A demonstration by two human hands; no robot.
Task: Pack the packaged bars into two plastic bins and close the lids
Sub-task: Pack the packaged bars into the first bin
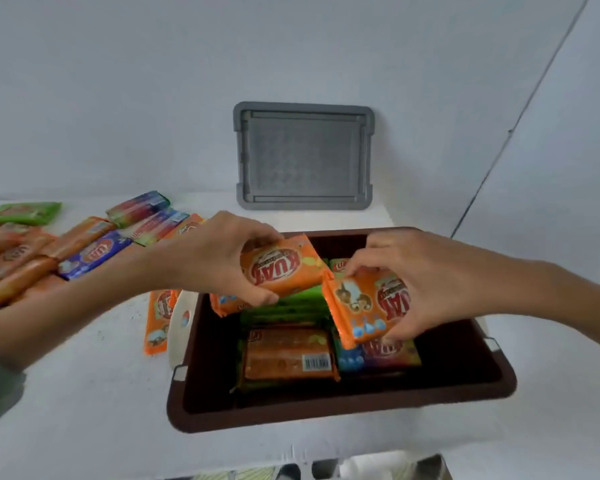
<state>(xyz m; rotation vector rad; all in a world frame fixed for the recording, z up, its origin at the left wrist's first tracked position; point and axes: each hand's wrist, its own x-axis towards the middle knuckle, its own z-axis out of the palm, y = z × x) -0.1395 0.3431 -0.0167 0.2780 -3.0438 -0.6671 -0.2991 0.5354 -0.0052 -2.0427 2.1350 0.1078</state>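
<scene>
In the head view, one orange bar (284, 268) is being grasped by the left grip (208, 258) above the brown bin (326, 415), toward 11 o'clock. Another orange bar (361, 306) is being pinched by the right grip (430, 282) toward 2 o'clock. Packed bars (288, 355) are lying inside. Loose bars (49, 247) are lying on the desk (84, 393) at 9 o'clock, and a grey lid (303, 155) is leaning at 12 o'clock.

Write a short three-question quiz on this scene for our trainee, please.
1. True or false: the left hand grips an orange bar and the right hand a second orange bar, both over the brown bin.
2. The grey lid is: A) on the bin; B) propped against the wall behind it; C) in a hand.
3. Fill in: loose bars lie on the table to the bin's ____.
Key: 1 true; 2 B; 3 left.
</scene>
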